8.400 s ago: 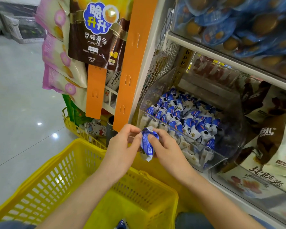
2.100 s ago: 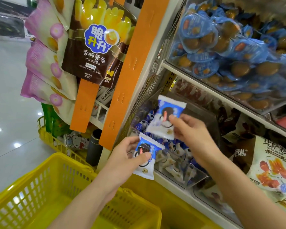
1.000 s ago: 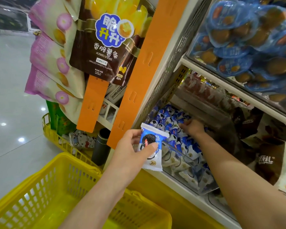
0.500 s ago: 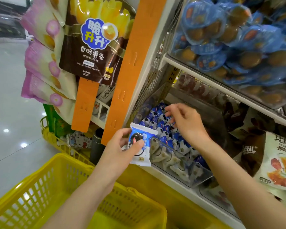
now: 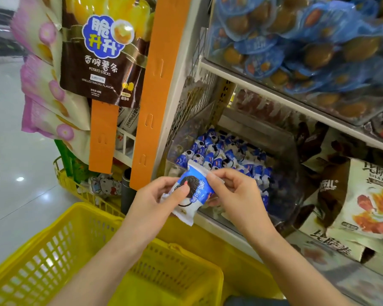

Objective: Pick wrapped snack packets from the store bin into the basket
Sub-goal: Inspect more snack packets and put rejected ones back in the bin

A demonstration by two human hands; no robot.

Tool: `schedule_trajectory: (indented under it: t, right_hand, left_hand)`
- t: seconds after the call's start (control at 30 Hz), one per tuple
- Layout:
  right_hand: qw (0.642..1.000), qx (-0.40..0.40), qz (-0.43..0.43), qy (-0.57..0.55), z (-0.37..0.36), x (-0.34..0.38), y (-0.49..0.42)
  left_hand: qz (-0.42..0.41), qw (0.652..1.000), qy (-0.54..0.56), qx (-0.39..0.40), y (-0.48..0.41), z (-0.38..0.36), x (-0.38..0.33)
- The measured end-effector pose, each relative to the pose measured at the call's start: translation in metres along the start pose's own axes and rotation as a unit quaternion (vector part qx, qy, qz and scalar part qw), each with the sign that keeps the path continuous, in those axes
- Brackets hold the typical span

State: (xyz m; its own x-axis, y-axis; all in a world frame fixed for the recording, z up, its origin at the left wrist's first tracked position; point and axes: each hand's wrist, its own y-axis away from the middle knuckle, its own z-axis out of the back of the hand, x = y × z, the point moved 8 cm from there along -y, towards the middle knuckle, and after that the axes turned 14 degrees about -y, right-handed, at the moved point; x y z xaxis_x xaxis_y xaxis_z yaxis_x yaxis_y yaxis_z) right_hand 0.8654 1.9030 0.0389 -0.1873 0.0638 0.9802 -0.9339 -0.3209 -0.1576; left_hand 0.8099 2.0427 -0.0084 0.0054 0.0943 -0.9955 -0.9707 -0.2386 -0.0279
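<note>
Shelf unit (image 5: 274, 93) fills 12 to 3 o'clock. Yellow basket (image 5: 53, 250) sits low at 7 o'clock, below and left of the hands. Clear store bin (image 5: 287, 155) is on the lower shelf, just right of centre, piled with blue-white loose packets (image 5: 221, 155).

Left hand (image 5: 150, 202) and right hand (image 5: 237, 195) meet at centre, in front of the bin's front wall and above the basket's far rim. One packet (image 5: 192, 191), blue-white with a dark cookie print, is between them. Left grip is closed on it, thumb across the face, fingers behind. Right grip pinches its edge at the packet's 2 o'clock. Whether a second packet hides behind it, cannot tell.

Step, as judged: packet is out of the bin, not yet in the basket, so this is the transfer stage. Next move calls for one hand to let go and the other to bring the packet down toward 7 o'clock, clear the rim, then release over the opening. The wrapper looks light and crinkly, so a gentle pinch should do.
</note>
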Motion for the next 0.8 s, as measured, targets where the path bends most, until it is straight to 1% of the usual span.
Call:
schedule_trajectory:
  t: [0.1, 0.2, 0.27, 0.3, 0.4, 0.5, 0.57, 0.6, 0.67, 0.73, 0.8]
  right_hand:
    - [1.0, -0.001, 0.021, 0.013, 0.003, 0.006, -0.001]
    - [0.997, 0.052, 0.009, 0.054, -0.005, 0.002, 0.001]
    - [0.991, 0.09, 0.0, 0.094, -0.015, -0.005, 0.006]
    - [0.989, 0.098, 0.005, 0.11, -0.018, -0.007, 0.008]
    - [0.977, 0.092, 0.06, 0.181, -0.022, -0.006, 0.012]
    - [0.943, 0.086, 0.142, 0.29, -0.024, 0.001, 0.015]
    - [0.925, 0.097, 0.179, 0.321, -0.03, 0.002, 0.019]
    - [0.924, 0.098, 0.185, 0.321, -0.032, 0.002, 0.019]
    - [0.937, 0.085, 0.174, 0.292, -0.031, 0.001, 0.017]
    - [0.963, 0.052, 0.144, 0.224, -0.024, 0.0, 0.013]
    - [0.982, 0.024, 0.115, 0.146, -0.018, -0.001, 0.01]
  left_hand:
    - [-0.025, 1.0, 0.006, 0.007, 0.001, -0.003, -0.006]
    - [-0.034, 0.999, 0.016, 0.009, 0.0, -0.003, -0.004]
    - [-0.035, 0.999, -0.012, 0.006, -0.001, -0.003, 0.0]
    - [-0.035, 0.999, -0.029, -0.001, -0.002, -0.003, 0.002]
    - [-0.03, 0.997, -0.059, -0.031, -0.003, 0.0, 0.01]
    - [-0.019, 0.996, -0.081, -0.028, -0.004, -0.002, 0.014]
    - [-0.012, 0.996, -0.084, -0.03, -0.004, -0.002, 0.015]
    - [-0.005, 0.996, -0.085, -0.033, -0.004, -0.001, 0.016]
    - [0.022, 0.997, -0.064, -0.033, -0.003, 0.0, 0.019]
    - [0.054, 0.997, -0.05, -0.007, -0.003, -0.002, 0.023]
    - [0.075, 0.995, -0.06, 0.004, -0.003, -0.001, 0.026]
